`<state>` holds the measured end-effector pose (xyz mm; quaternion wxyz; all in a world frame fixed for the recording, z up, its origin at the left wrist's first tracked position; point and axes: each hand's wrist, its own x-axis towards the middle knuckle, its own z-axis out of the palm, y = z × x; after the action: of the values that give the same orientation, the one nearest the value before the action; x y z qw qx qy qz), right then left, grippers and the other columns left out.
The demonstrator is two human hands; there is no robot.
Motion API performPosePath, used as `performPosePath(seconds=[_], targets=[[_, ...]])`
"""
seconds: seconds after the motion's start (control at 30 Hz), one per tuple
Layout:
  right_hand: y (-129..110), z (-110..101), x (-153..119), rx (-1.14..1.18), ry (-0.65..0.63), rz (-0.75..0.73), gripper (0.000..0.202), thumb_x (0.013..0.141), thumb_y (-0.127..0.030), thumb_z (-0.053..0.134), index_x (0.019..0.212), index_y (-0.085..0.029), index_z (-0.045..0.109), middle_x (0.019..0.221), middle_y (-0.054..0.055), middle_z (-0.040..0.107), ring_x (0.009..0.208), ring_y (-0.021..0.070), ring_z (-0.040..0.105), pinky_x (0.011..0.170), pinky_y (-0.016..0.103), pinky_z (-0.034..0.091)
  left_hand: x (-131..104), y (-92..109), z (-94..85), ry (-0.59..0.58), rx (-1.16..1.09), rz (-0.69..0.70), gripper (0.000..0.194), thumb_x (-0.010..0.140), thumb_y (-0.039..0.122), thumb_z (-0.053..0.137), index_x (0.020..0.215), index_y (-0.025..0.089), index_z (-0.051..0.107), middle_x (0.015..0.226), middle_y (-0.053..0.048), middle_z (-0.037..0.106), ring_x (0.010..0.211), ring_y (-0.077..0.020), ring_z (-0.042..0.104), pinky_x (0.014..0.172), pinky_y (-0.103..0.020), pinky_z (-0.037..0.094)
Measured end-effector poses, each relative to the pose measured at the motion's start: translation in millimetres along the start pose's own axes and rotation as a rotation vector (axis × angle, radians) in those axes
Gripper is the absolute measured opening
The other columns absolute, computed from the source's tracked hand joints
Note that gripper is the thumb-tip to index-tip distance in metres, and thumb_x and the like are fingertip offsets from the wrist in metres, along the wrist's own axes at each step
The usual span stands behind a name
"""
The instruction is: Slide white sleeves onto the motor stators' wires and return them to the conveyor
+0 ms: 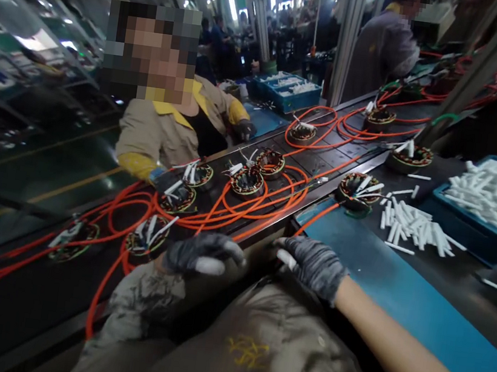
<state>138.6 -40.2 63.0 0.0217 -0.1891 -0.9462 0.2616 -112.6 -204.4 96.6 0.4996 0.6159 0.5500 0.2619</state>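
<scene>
- Presently, the left hand [200, 254], wearing a grey glove with pale fingertips, is hovering at the near edge of the conveyor [325, 162]. Its fingers are bending slightly, the thumb is standing apart, and nothing is showing between them.
- The right hand [315, 268], gloved alike, is hanging at the far-left corner of the blue mat [398, 297]. Its fingers are curling loosely, with the thumb lying close under them; whether they are gripping or touching the orange lead [320, 218] cannot be told from this view.
- That lead is running to a wound ring [350, 194], which is resting at the mat's far edge with white sleeves sticking out of it.
- Just right of that ring, a loose heap [420, 225] of similar sleeves is lying on the dark surface along the mat's right edge.
- Beyond the heap, a blue bin [463, 228] is standing, with more white sleeves rising above its rim.
- Along the conveyor, other rings are sitting among looping orange cables [184, 221]; one sleeved ring [137, 244] is lying just left of the left hand.
- At the conveyor's far edge, a co-worker [159, 134] in a tan-and-yellow shirt is facing the line.
- Past that edge, blue crates [296, 104] are holding white pieces.
</scene>
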Motion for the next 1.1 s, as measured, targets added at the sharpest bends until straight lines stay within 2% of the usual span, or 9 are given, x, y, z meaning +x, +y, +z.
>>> performPosePath(seconds=[0.07, 0.13, 0.2, 0.33, 0.43, 0.5, 0.67, 0.8, 1.1], targets=[[0, -11, -4, -0.089, 0.057, 0.01, 0.043, 0.105, -0.038, 0.037, 0.134, -0.023, 0.065, 0.119, 0.011, 0.074, 0.109, 0.025, 0.07, 0.095, 0.035, 0.052, 0, -5, -13.5, 0.376, 0.038, -0.068, 0.049, 0.088, 0.053, 0.06, 0.125, 0.021, 0.066, 0.126, -0.009, 0.071, 0.116, -0.0286, 0.067, 0.105, -0.043, 0.053], [3, -15, -7, -0.194, 0.014, 0.043, 0.044, 0.105, -0.036, 0.036, 0.136, -0.021, 0.064, 0.121, 0.014, 0.073, 0.108, 0.0281, 0.07, 0.094, 0.039, 0.052, 8, -22, -29.0, 0.738, 0.259, -0.217, 0.052, 0.089, 0.052, 0.058, 0.129, 0.019, 0.063, 0.131, -0.01, 0.068, 0.12, -0.0295, 0.064, 0.107, -0.045, 0.051], [7, -11, -9, -0.261, -0.068, 0.013, 0.042, 0.105, -0.032, 0.037, 0.133, -0.021, 0.066, 0.119, 0.015, 0.074, 0.107, 0.0292, 0.07, 0.091, 0.04, 0.053, 24, -43, -46.3, 0.86, 0.594, -0.332, 0.056, 0.088, 0.047, 0.06, 0.135, 0.016, 0.059, 0.137, -0.012, 0.064, 0.127, -0.0298, 0.06, 0.114, -0.044, 0.046], [14, 3, -17, -0.273, -0.119, -0.082, 0.039, 0.104, -0.03, 0.038, 0.126, -0.022, 0.07, 0.113, 0.014, 0.075, 0.099, 0.0272, 0.071, 0.084, 0.038, 0.053, 74, -70, -77.0, 0.701, 1.09, -0.351, 0.069, 0.085, 0.041, 0.066, 0.146, 0.012, 0.05, 0.153, -0.016, 0.049, 0.144, -0.0317, 0.043, 0.125, -0.044, 0.028], [19, 6, -26, -0.278, -0.077, -0.106, 0.039, 0.104, -0.031, 0.038, 0.124, -0.022, 0.07, 0.108, 0.013, 0.076, 0.094, 0.0251, 0.071, 0.081, 0.036, 0.052, 113, -79, -87.7, 0.507, 1.199, -0.392, 0.067, 0.085, 0.043, 0.066, 0.145, 0.015, 0.052, 0.156, -0.016, 0.047, 0.149, -0.0328, 0.035, 0.128, -0.047, 0.016], [24, 5, -34, -0.292, -0.08, -0.106, 0.039, 0.104, -0.03, 0.038, 0.123, -0.023, 0.07, 0.107, 0.012, 0.077, 0.093, 0.0239, 0.072, 0.08, 0.034, 0.053, 131, -85, -89.7, 0.434, 1.188, -0.431, 0.064, 0.083, 0.045, 0.068, 0.14, 0.015, 0.058, 0.152, -0.016, 0.052, 0.146, -0.0332, 0.04, 0.126, -0.046, 0.018], [38, 9, -56, -0.288, -0.076, -0.047, 0.037, 0.103, -0.028, 0.039, 0.122, -0.024, 0.071, 0.102, 0.011, 0.078, 0.088, 0.025, 0.073, 0.075, 0.036, 0.055, 153, -99, -95.6, 0.493, 1.15, -0.528, 0.063, 0.084, 0.05, 0.067, 0.129, 0.006, 0.064, 0.141, -0.024, 0.059, 0.134, -0.0385, 0.052, 0.116, -0.045, 0.035], [44, 17, -63, -0.249, -0.033, -0.063, 0.036, 0.103, -0.03, 0.039, 0.117, -0.024, 0.072, 0.096, 0.009, 0.078, 0.083, 0.026, 0.074, 0.072, 0.037, 0.055, 177, -100, -110.4, 0.533, 1.119, -0.552, 0.07, 0.079, 0.057, 0.07, 0.129, 0.008, 0.064, 0.136, -0.019, 0.064, 0.131, -0.0386, 0.054, 0.116, -0.045, 0.034], [42, 28, -59, -0.239, 0.053, -0.04, 0.033, 0.102, -0.028, 0.042, 0.111, -0.024, 0.073, 0.09, 0.007, 0.078, 0.076, 0.0213, 0.071, 0.07, 0.032, 0.052, 275, -76, -142.0, 0.525, 1.055, -0.413, 0.062, 0.083, 0.044, 0.071, 0.132, 0.007, 0.062, 0.144, -0.021, 0.057, 0.135, -0.0364, 0.052, 0.117, -0.045, 0.035]])
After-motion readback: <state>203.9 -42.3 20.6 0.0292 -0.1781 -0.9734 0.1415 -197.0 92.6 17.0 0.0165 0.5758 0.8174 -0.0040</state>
